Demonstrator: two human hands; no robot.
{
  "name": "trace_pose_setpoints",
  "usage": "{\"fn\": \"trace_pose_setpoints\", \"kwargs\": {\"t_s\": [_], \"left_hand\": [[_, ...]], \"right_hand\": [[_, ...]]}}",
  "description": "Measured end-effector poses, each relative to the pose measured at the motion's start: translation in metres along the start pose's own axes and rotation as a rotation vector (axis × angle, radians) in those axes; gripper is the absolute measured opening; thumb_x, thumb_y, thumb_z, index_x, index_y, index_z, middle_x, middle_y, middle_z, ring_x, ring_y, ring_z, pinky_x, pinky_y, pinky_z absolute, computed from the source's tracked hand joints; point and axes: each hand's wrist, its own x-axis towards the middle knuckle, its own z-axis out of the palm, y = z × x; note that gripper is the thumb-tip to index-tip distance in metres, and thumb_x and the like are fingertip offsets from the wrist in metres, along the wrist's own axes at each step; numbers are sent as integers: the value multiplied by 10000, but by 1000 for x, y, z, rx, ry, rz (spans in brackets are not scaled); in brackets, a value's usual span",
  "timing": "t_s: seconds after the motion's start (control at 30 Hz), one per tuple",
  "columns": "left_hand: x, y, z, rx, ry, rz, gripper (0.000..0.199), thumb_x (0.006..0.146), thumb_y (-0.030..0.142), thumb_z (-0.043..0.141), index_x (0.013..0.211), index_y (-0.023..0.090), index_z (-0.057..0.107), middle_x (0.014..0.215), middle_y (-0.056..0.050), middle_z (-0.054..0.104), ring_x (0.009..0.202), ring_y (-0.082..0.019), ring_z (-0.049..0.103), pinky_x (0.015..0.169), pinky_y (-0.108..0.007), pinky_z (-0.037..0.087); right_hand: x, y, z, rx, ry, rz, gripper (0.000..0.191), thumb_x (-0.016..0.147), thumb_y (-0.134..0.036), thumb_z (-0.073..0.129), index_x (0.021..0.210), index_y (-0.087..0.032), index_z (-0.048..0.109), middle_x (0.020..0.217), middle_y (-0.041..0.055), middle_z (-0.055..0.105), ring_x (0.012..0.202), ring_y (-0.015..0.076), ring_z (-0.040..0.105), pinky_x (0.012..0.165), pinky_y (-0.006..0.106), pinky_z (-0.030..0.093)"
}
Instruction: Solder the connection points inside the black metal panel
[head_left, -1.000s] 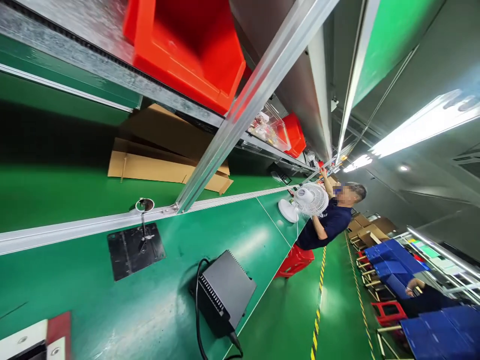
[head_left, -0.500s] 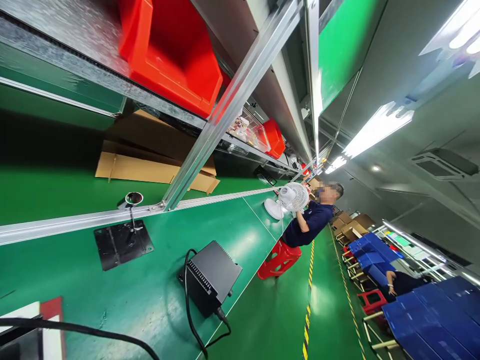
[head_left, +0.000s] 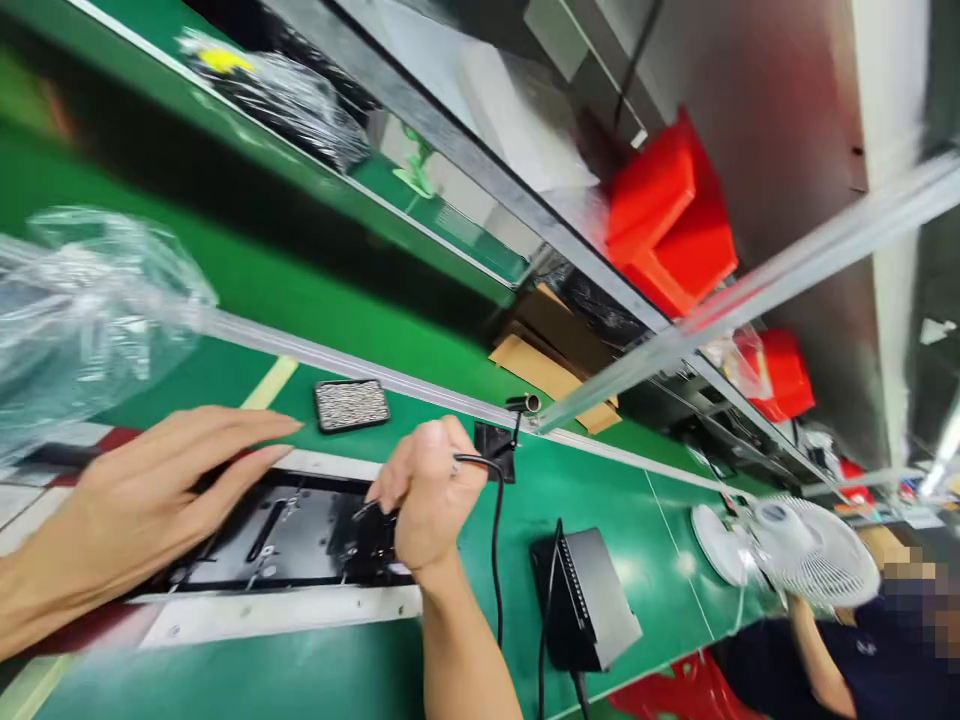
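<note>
Observe a black-edged metal panel [head_left: 300, 540] lying flat in a white-and-red fixture [head_left: 285, 612] on the near part of the green bench [head_left: 262, 670], with slot and small holes exposed over the middle. Record as done, by judgement: placement of the panel between the fixture's long white sides. Judge work at the panel's right-hand end to be under way, not finished, given a hand and equipment over that area. Cannot establish from this view the count of points completed or remaining. Find the right hand [head_left: 439, 495] closed in a narrow grip round a corded item, mostly hidden by the fingers, with a black cord [head_left: 499, 570] trailing down beside the wrist. Find the left hand [head_left: 172, 475] empty as far as visible, thumb and fingers moderately parted, over the panel's left end; cannot confirm contact. Note just beyond the fixture a textured block in a dark tray [head_left: 352, 404], apart from both hands. Note farther right a black plate [head_left: 491, 455] by the bench's rail, then a black box [head_left: 600, 600] with cables. List beyond these a white fan [head_left: 814, 550], next to a person in dark clothing [head_left: 817, 665].
</note>
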Motion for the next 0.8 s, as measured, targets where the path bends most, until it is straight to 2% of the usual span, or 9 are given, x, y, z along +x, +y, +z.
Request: {"fn": "trace_pose_setpoints", "kwargs": {"t_s": [0.07,0.2,0.37,0.5,0.67,0.8], "left_hand": [[-5,-3,-6,67,23,48,183,1130,375,668,1268,322,775,1271,9,833,1160,-226,768,1198,-440,546],[1,0,-2,91,37,167,179,1132,264,673,1293,245,747,1248,-28,828,1137,-204,765,1147,-382,553],[-5,-4,4,7,2,128,190,1115,245,690,1299,268,730,1257,-8,831,1205,-226,755,1199,-405,517],[-9,-8,8,-36,-6,104,184,1099,230,694,1271,279,741,1249,16,846,1226,-232,764,1204,-415,527],[-5,-3,5,-57,6,85,154,1100,254,687,1226,282,771,1229,18,854,1178,-223,781,1176,-390,533],[4,12,-3,-79,42,61,140,1116,330,690,1177,263,797,1193,12,849,1125,-186,785,1169,-319,531]], "right_hand": [[2,-5,3,61,-13,-27,536,1145,-520,675,739,-243,464,506,-102,457,374,70,412,440,202,512],[5,-15,3,9,-4,-90,515,1161,-435,652,718,-228,489,559,-72,512,423,86,507,484,223,558],[3,-14,1,-125,-5,-171,549,1182,-465,623,707,-195,575,628,-26,577,523,89,593,574,218,581],[3,-17,0,-123,-8,-154,523,1186,-463,620,737,-194,605,625,-29,578,526,96,613,564,213,583],[5,-21,-1,-40,-25,-102,494,1118,-409,745,717,-206,540,584,-69,510,422,72,481,427,189,478],[7,-20,1,0,-15,-95,515,1121,-421,743,724,-217,485,583,-81,469,432,53,402,404,173,418]]}}
